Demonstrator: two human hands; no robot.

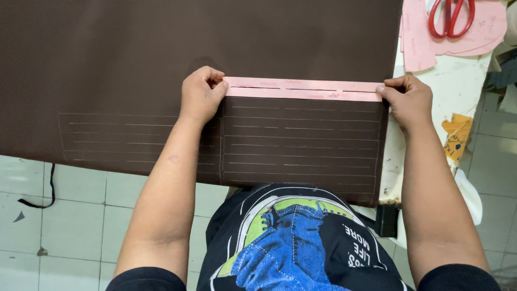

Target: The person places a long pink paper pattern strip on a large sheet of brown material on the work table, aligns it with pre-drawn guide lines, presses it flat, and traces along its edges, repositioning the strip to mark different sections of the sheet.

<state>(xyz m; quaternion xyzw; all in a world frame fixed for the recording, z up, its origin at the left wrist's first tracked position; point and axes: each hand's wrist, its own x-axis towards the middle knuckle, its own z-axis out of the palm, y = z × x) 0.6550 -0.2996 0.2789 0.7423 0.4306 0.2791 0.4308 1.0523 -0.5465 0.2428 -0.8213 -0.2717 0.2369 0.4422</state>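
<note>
A long pink strip template (301, 89) lies flat across a large dark brown sheet (161, 54), which covers the table and hangs over its near edge. My left hand (200, 96) pinches the strip's left end, fingers curled. My right hand (407, 100) presses the strip's right end near the sheet's right edge. Below the strip the brown sheet carries several thin pale lines (301, 145) drawn in rectangular rows.
Red-handled scissors (451, 16) lie on pink paper patterns (425, 37) at the top right, on a white table (458, 91). A yellow scrap (456, 134) hangs by the table's right side. White floor tiles (64, 215) and a black cord (46, 194) show lower left.
</note>
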